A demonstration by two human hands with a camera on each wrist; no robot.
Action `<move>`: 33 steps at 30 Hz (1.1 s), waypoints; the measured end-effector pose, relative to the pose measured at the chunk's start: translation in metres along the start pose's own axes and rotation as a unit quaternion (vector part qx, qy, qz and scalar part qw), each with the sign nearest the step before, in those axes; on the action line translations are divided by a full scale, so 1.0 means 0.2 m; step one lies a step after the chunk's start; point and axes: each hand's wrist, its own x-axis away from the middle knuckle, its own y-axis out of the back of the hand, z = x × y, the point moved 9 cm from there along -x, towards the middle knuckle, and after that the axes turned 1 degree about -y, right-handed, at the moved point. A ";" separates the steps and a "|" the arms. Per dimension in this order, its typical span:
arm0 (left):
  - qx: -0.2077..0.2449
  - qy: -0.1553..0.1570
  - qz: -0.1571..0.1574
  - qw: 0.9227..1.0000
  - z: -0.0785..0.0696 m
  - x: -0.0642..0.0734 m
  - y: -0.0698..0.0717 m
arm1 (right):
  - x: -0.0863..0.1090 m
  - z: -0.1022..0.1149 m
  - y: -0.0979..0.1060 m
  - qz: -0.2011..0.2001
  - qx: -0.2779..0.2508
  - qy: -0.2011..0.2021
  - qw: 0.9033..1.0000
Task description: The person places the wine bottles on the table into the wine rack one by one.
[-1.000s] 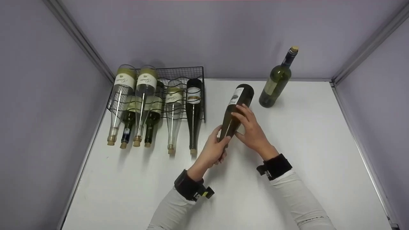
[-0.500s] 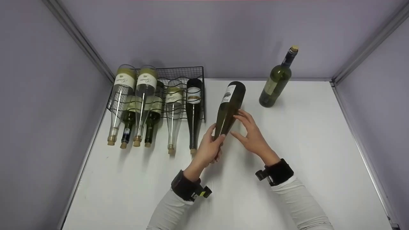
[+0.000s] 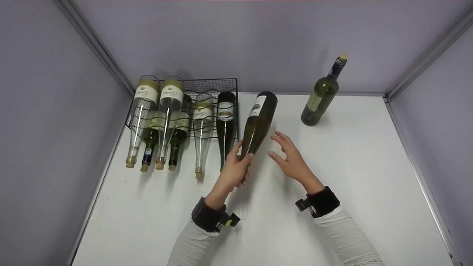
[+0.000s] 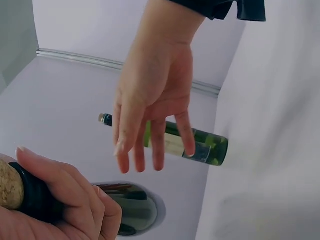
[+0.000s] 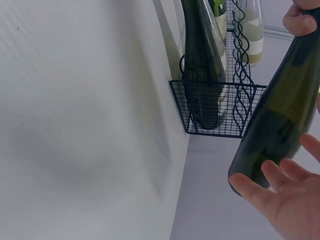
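Note:
My left hand (image 3: 233, 170) grips a dark green wine bottle (image 3: 260, 123) by its neck, the base pointing up and away and the white label facing up-left. In the left wrist view a cork (image 4: 10, 186) shows at the mouth end beside the thumb. My right hand (image 3: 292, 159) is off to the right of that bottle, fingers spread and holding nothing; a gap separates it from the glass in the head view. Left of the held bottle stands a black wire wine rack (image 3: 237, 107) with several corked bottles lying in it, necks toward me.
A green wine bottle (image 3: 320, 98) with a cork stands upright at the back right of the white table (image 3: 351, 166). Two clear bottles (image 3: 170, 96) lie on the rack's upper level at the left. Grey panels (image 3: 281, 44) wall the table in.
My left hand has carried the bottle leftward, closer to the rack. The right hand, which touched the bottle's side a second ago, has let go and drawn slightly back.

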 end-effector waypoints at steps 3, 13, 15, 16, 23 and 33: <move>0.000 -0.005 -0.011 1.000 -0.02 0.00 0.05 | 0.00 -0.01 -0.01 0.010 0.000 -0.010 1.000; 0.025 -0.030 -0.032 0.999 -0.08 0.02 0.17 | 0.01 -0.03 -0.03 0.029 0.031 -0.019 0.999; 0.024 -0.035 -0.034 0.999 -0.09 0.02 0.19 | 0.01 -0.03 -0.03 0.031 0.039 -0.016 0.999; 0.023 -0.038 -0.036 0.998 -0.09 0.03 0.19 | 0.01 -0.03 -0.03 0.031 0.042 -0.015 0.999; 0.042 -0.037 -0.068 0.996 -0.10 0.04 0.26 | 0.01 -0.03 -0.04 0.037 0.046 -0.020 0.998; 0.097 -0.043 -0.109 0.988 -0.09 0.04 0.35 | 0.02 -0.03 -0.08 0.059 0.044 -0.039 0.996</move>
